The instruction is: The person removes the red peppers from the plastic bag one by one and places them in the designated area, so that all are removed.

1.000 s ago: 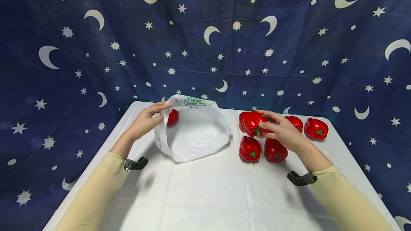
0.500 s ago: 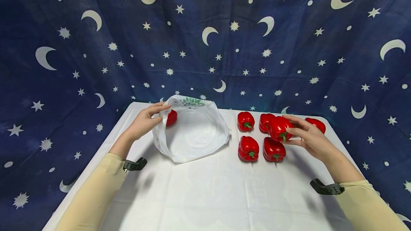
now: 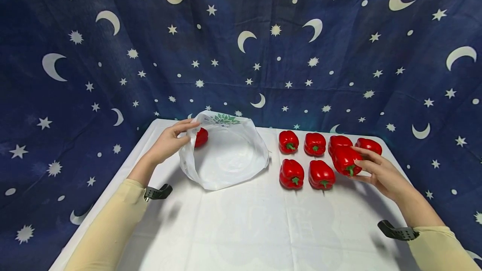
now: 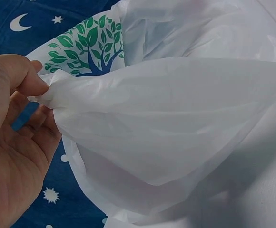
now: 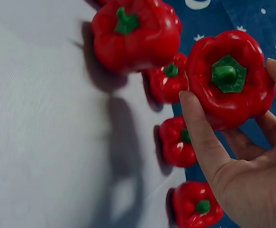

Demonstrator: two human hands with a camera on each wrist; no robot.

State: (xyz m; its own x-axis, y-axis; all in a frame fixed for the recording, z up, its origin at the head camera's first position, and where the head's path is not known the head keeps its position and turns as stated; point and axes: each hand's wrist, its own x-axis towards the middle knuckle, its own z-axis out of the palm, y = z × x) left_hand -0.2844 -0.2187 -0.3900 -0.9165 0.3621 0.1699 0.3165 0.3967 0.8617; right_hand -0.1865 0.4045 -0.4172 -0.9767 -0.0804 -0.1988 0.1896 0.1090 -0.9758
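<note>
My right hand (image 3: 388, 179) grips a red bell pepper (image 3: 345, 160) with a green stem, to the right of the front row of peppers. In the right wrist view this bell pepper (image 5: 231, 109) sits between thumb and fingers, apparently above the table. My left hand (image 3: 167, 143) pinches the rim of a white plastic bag (image 3: 229, 160) and holds its mouth wide. Thumb and fingers of the left hand (image 4: 14, 166) clasp the bag's edge in the left wrist view. Inside the bag, at its left, lies one red bell pepper (image 3: 201, 137), partly hidden by the rim.
Several bell peppers (image 3: 314, 144) form a back row at the table's right. Two more, a left pepper (image 3: 291, 174) and a right pepper (image 3: 321, 175), stand in front. Beyond the white-covered table (image 3: 241, 229) hangs a blue star-and-moon curtain (image 3: 226, 45).
The right hand has carried its bell pepper rightward and nearer to me, from above the back row's left end to beside the front row. The left hand and the bag have stayed put.
</note>
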